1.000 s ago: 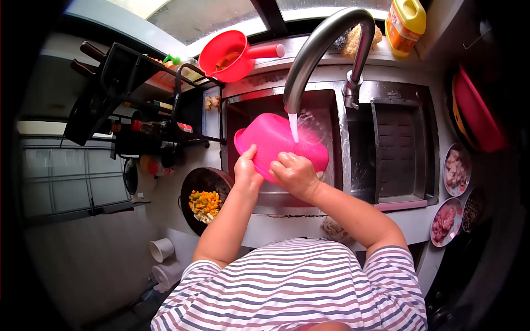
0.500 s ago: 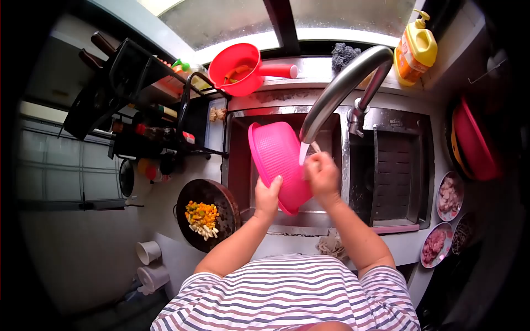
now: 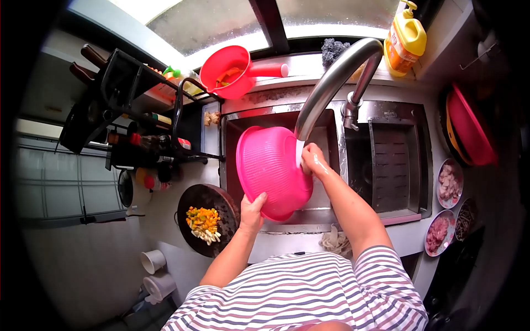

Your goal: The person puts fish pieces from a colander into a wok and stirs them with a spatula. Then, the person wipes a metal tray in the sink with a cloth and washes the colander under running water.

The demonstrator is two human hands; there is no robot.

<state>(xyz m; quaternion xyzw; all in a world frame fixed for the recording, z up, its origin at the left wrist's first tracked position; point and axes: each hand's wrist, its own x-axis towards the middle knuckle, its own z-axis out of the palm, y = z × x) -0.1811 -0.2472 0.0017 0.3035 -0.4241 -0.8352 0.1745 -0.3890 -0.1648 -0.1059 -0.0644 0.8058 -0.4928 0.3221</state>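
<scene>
A pink plastic colander (image 3: 271, 171) is tilted on its side over the left sink basin (image 3: 326, 216), its perforated underside facing right. My left hand (image 3: 253, 214) grips its lower rim, thumb on the outside. My right hand (image 3: 313, 160) is against the right side of the colander's base, under the faucet (image 3: 326, 83), fingers bent together. Water runs from the spout onto the base beside that hand. Whether the right fingers hold anything small is hidden.
Left of the sink are a dark pan (image 3: 227, 212) with diced vegetables and a black rack (image 3: 179, 118). Behind stand a red dipper (image 3: 221, 63) and a yellow bottle (image 3: 406, 44). Meat plates (image 3: 440, 234) and pink basins (image 3: 472, 127) are at right.
The colander has turned from its earlier tilt, showing more of its side. My right hand, blurred and slightly apart half a second ago, is now against the base. The camera view has shifted slightly.
</scene>
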